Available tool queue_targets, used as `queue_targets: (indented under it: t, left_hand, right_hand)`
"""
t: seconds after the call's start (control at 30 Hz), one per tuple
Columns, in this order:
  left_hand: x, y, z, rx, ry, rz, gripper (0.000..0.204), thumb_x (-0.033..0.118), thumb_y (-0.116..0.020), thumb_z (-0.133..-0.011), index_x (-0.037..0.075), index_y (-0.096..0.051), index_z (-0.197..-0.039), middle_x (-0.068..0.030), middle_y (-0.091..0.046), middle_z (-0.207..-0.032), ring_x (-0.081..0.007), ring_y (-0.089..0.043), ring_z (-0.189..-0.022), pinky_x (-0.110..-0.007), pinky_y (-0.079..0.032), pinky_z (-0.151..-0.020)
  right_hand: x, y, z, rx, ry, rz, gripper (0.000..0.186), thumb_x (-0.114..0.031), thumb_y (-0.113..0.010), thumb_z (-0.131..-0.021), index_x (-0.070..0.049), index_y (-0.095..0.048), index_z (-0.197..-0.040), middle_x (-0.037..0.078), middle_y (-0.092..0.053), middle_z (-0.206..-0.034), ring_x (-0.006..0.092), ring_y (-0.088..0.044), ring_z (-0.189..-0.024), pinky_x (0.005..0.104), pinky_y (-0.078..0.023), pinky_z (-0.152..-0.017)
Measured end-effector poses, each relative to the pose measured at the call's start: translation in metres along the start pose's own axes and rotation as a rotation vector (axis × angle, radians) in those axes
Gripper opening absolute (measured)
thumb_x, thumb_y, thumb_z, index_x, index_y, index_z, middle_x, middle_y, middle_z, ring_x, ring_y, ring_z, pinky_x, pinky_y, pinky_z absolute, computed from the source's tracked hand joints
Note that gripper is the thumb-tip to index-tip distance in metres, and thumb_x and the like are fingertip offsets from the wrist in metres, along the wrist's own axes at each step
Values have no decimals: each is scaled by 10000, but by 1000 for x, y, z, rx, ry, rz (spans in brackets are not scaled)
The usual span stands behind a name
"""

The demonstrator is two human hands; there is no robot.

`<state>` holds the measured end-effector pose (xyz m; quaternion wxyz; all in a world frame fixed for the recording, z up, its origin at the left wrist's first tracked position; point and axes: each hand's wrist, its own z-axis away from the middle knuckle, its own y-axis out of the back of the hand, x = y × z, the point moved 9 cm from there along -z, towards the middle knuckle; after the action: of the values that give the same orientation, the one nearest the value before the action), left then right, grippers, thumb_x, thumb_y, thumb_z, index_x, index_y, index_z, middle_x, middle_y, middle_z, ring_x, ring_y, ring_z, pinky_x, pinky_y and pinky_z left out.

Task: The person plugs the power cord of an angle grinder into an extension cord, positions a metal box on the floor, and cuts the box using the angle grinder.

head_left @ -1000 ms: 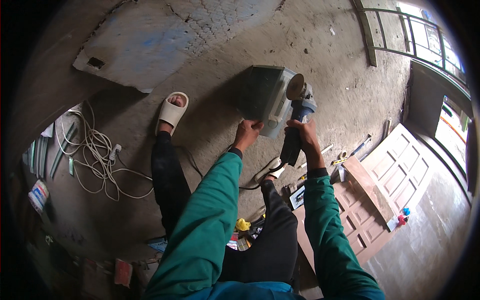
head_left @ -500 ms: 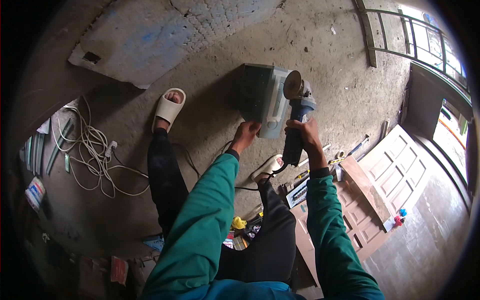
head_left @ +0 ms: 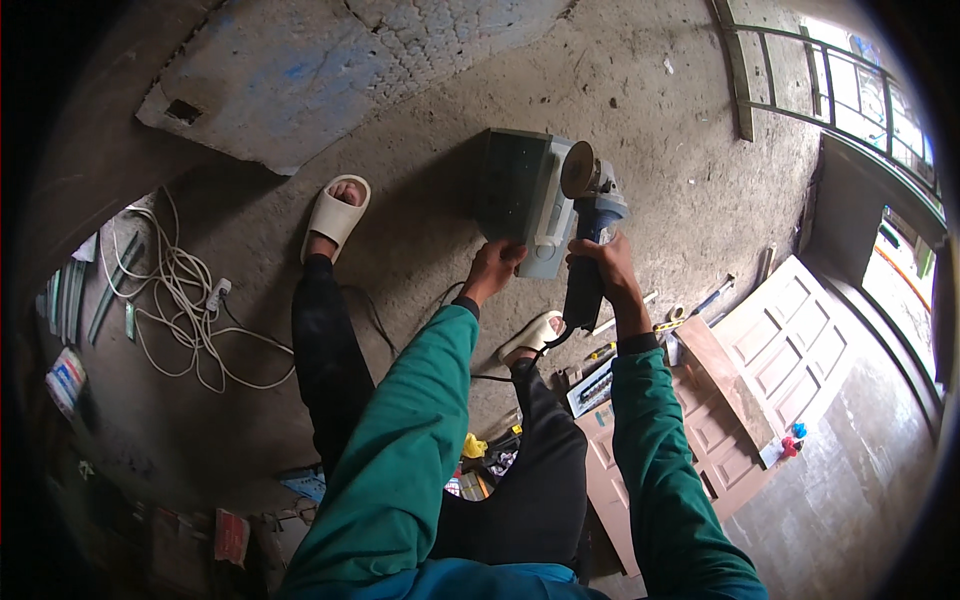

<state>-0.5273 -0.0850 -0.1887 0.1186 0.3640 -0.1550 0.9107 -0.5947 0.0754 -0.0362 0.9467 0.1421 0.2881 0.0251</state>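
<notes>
My right hand (head_left: 612, 270) is wrapped round the body of a blue and black angle grinder (head_left: 598, 215). Its round disc (head_left: 579, 169) points away from me, over the right edge of a grey-green box-like housing (head_left: 515, 190). Whether the disc touches the housing or is spinning, I cannot tell. My left hand (head_left: 495, 268) pinches the housing's near edge, thumb toward the right. A pale raised strip with a rounded end (head_left: 548, 225) runs along the housing's right side. From the grinder's rear a black cord (head_left: 545, 350) trails past my right foot.
A tangled white extension cord (head_left: 190, 300) lies at left beside greenish metal strips (head_left: 70, 300). Panelled door pieces (head_left: 780, 330) and hand tools (head_left: 595, 385) are at right. A large worn slab (head_left: 300, 80) lies at the far left; a metal frame (head_left: 820, 80) stands far right.
The grinder has shifted slightly left, its disc closer over the housing's edge. My left hand stays on the near edge, a little more to the right. The view has moved slightly.
</notes>
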Motion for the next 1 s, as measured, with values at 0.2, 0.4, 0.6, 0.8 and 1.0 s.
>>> queue_targets:
  t: [0.2,0.4,0.6,0.8,1.0]
  left_hand:
    - [6,2,2,-4,-2,-23,343,293,-630,-889,35,-642,-1115,-160,-671,-1072,-265,-637,-1009,-353,-473,-877]
    - [16,3,7,0,9,-5,320,266,-635,-884,33,-648,-1104,-160,-677,-1052,-257,-645,-992,-343,-481,-862]
    - [15,7,7,23,-15,-23,302,248,-638,-881,37,-653,-1097,-144,-692,-1006,-217,-659,-927,-325,-491,-824]
    - [13,4,6,24,19,-11,298,245,-647,-875,37,-657,-1088,-136,-696,-978,-193,-657,-894,-310,-492,-803]
    - [8,7,5,52,-34,45,283,233,-650,-880,39,-664,-1086,-117,-700,-979,-184,-653,-868,-308,-493,-789]
  right_hand:
    - [5,2,-4,-3,-32,17,362,-46,-716,-659,24,-527,-960,105,-627,-744,200,-646,-595,315,-522,-541]
    - [5,1,-3,-6,-33,4,352,-48,-715,-659,31,-533,-950,103,-628,-746,198,-645,-597,312,-522,-546]
    - [4,-1,-7,-30,-55,34,341,-40,-711,-663,26,-543,-952,95,-624,-740,193,-640,-595,313,-523,-549]
    - [2,1,-4,-13,-19,18,322,-43,-718,-663,17,-541,-925,98,-624,-727,195,-639,-590,316,-523,-542]
    - [4,-2,0,-27,-24,43,284,-46,-718,-658,14,-555,-882,99,-630,-713,193,-641,-589,310,-522,-540]
